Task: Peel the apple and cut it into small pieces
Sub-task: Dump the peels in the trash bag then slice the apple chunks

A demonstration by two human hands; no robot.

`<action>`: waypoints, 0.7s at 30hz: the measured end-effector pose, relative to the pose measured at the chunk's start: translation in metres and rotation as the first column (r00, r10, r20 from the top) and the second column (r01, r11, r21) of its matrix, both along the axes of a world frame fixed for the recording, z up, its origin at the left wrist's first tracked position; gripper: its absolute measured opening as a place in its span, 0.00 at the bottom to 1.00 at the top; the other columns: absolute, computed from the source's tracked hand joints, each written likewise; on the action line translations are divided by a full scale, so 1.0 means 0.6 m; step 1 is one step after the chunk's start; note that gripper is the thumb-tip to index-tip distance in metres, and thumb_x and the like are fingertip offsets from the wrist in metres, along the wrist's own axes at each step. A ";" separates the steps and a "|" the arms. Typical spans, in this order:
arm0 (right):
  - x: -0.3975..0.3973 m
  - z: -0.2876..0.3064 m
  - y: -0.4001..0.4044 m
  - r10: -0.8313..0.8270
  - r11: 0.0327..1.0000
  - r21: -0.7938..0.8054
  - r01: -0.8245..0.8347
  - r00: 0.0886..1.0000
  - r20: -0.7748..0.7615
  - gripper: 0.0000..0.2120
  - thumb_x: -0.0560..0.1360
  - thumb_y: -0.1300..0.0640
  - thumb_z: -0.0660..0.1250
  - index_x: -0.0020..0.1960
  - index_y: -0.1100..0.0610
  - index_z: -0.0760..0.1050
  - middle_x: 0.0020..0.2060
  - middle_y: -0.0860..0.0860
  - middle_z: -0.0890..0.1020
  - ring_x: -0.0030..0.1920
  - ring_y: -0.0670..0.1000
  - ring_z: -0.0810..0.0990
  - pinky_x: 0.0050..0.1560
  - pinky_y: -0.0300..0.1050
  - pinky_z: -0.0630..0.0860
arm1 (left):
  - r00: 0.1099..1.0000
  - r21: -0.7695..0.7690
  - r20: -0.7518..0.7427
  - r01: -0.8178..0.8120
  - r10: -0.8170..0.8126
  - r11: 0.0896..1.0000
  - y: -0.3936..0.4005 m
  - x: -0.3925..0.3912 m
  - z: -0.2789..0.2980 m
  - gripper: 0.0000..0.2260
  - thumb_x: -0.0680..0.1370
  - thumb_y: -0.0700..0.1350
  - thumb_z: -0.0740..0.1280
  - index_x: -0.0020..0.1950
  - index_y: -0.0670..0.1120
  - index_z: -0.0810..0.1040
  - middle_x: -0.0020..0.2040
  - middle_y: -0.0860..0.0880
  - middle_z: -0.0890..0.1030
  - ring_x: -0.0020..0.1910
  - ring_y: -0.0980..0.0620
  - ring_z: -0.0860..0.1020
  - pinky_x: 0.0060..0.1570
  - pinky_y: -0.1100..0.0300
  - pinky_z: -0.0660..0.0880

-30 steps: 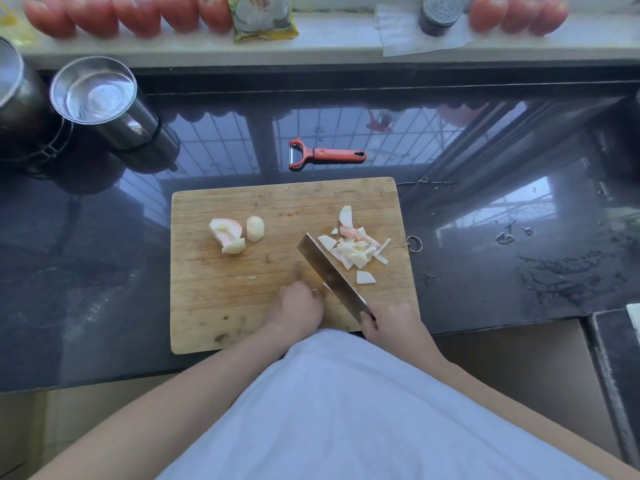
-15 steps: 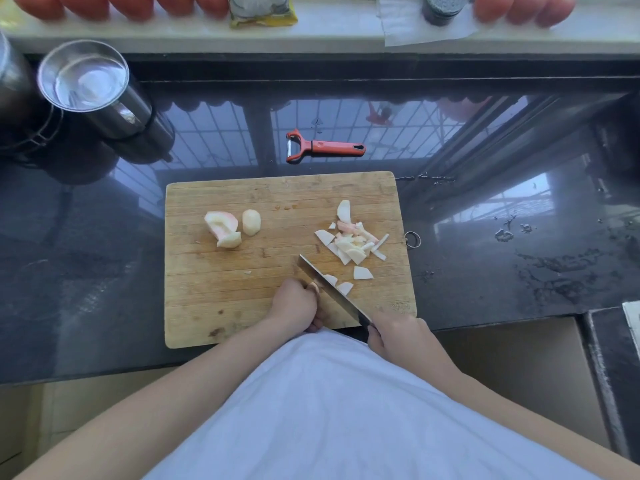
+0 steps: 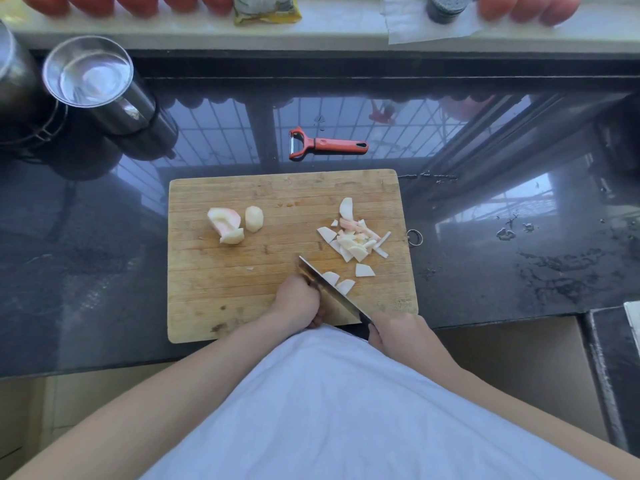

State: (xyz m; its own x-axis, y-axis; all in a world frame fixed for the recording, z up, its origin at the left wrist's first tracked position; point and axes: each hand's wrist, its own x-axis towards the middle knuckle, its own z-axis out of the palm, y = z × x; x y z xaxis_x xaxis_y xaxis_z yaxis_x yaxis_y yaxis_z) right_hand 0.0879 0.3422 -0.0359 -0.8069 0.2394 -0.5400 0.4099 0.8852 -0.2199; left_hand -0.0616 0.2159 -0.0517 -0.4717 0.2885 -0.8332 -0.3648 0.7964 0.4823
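Note:
A wooden cutting board (image 3: 214, 306) lies on the dark counter. My right hand (image 3: 401, 332) grips the handle of a cleaver (image 3: 329, 294), whose blade rests edge-down on the board's near middle. My left hand (image 3: 298, 301) sits curled against the blade's left side, holding an apple piece that its fingers almost wholly hide. Two fresh slices (image 3: 339, 282) lie just right of the blade. A pile of small cut pieces (image 3: 356, 239) is at the right of the board. Larger peeled apple chunks (image 3: 232, 221) wait at the left.
A red peeler (image 3: 327, 145) lies on the counter behind the board. Steel pots (image 3: 93, 84) stand at the back left. Tomatoes (image 3: 530, 6) and a packet (image 3: 266, 8) line the sill. The counter's front edge runs under my arms.
The cleaver came down from a raised angle next to my left hand. Two new slices now lie right of the blade. Both hands stayed at the board's near edge.

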 end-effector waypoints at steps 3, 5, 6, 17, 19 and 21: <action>-0.031 -0.015 -0.012 -0.002 1.000 -0.010 0.002 1.000 -0.008 0.08 0.79 0.59 0.56 0.49 0.60 0.73 0.40 0.57 0.81 0.41 0.62 0.80 0.37 0.49 0.73 | 0.999 -0.016 -0.018 0.026 -0.026 1.000 0.000 -0.002 -0.002 0.12 0.82 0.38 0.58 0.49 0.38 0.81 0.35 0.45 0.81 0.28 0.51 0.78 0.20 0.66 0.70; -0.052 -0.020 -0.024 -0.039 0.999 -0.040 0.034 0.992 -0.118 0.06 0.79 0.60 0.59 0.45 0.59 0.72 0.37 0.58 0.80 0.37 0.63 0.80 0.35 0.50 0.72 | 0.999 -0.020 -0.025 0.038 -0.038 0.999 -0.001 -0.002 -0.005 0.12 0.83 0.39 0.58 0.52 0.39 0.81 0.37 0.46 0.81 0.29 0.52 0.79 0.21 0.67 0.70; -0.056 -0.021 -0.027 -0.068 0.996 -0.071 0.058 0.985 -0.161 0.06 0.77 0.61 0.61 0.41 0.58 0.70 0.34 0.58 0.80 0.34 0.63 0.79 0.33 0.51 0.73 | 0.998 -0.029 -0.036 0.053 -0.054 0.998 -0.001 -0.002 -0.004 0.11 0.83 0.38 0.58 0.54 0.40 0.81 0.38 0.47 0.81 0.32 0.53 0.78 0.22 0.69 0.69; 0.000 -0.001 -0.010 -0.089 0.991 -0.117 0.057 0.955 -0.285 0.12 0.72 0.62 0.64 0.43 0.48 0.64 0.28 0.52 0.75 0.28 0.60 0.74 0.25 0.53 0.73 | 0.981 -0.053 -0.119 0.148 -0.154 0.988 0.001 -0.001 -0.002 0.15 0.85 0.37 0.54 0.43 0.43 0.75 0.37 0.48 0.75 0.48 0.43 0.78 0.28 0.72 0.68; 0.003 0.005 -0.007 -0.072 0.993 -0.113 0.043 0.961 -0.266 0.07 0.73 0.62 0.65 0.44 0.51 0.71 0.31 0.53 0.77 0.31 0.59 0.76 0.28 0.52 0.74 | 0.978 -0.055 -0.128 0.157 -0.163 0.986 0.001 0.000 -0.007 0.15 0.85 0.37 0.55 0.42 0.43 0.75 0.35 0.51 0.72 0.46 0.43 0.78 0.28 0.73 0.68; 0.010 0.009 -0.003 -0.064 0.995 -0.086 0.046 0.973 -0.220 0.03 0.74 0.61 0.65 0.47 0.56 0.76 0.35 0.54 0.79 0.34 0.60 0.78 0.31 0.51 0.75 | 0.976 -0.048 -0.146 0.157 -0.163 0.986 -0.002 -0.001 -0.010 0.14 0.85 0.37 0.55 0.52 0.39 0.80 0.36 0.51 0.73 0.40 0.47 0.76 0.25 0.73 0.68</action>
State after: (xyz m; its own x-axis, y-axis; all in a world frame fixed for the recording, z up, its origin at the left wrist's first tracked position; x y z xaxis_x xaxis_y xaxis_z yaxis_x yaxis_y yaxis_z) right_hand 0.0937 0.3402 -0.0305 -0.8957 0.2500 -0.3677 0.3901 0.8387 -0.3801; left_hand -0.0619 0.2149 -0.0580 -0.5414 0.3416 -0.7683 -0.1574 0.8564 0.4917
